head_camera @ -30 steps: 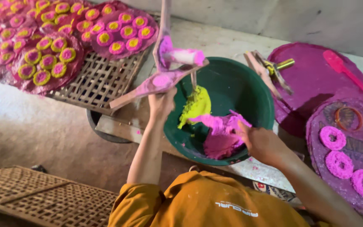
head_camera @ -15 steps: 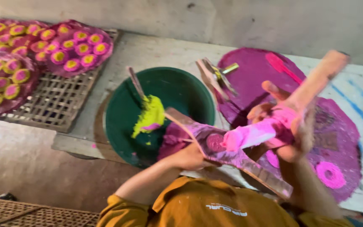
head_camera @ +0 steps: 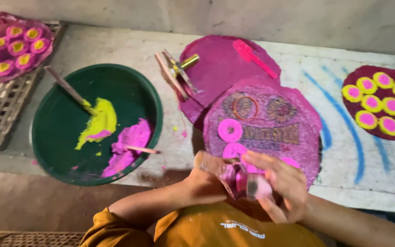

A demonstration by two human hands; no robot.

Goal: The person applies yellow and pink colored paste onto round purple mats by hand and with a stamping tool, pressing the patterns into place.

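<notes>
Both hands have dropped low and close to my chest now; my right hand (head_camera: pixel 283 188) fingers curl around the pink-stained mould (head_camera: pixel 234 176), my left hand (head_camera: pixel 203 183) grips its other end, lower centre, just below the purple disc (head_camera: pixel 270 114), green bowl (head_camera: pixel 56 132) at left.

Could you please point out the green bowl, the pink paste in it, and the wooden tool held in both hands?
green bowl (head_camera: pixel 51 132): head view, bare inner wall at left.
pink paste (head_camera: pixel 131 142): head view, middle of the heap.
wooden tool (head_camera: pixel 216 167): head view, pink-stained flat part between the hands.
</notes>
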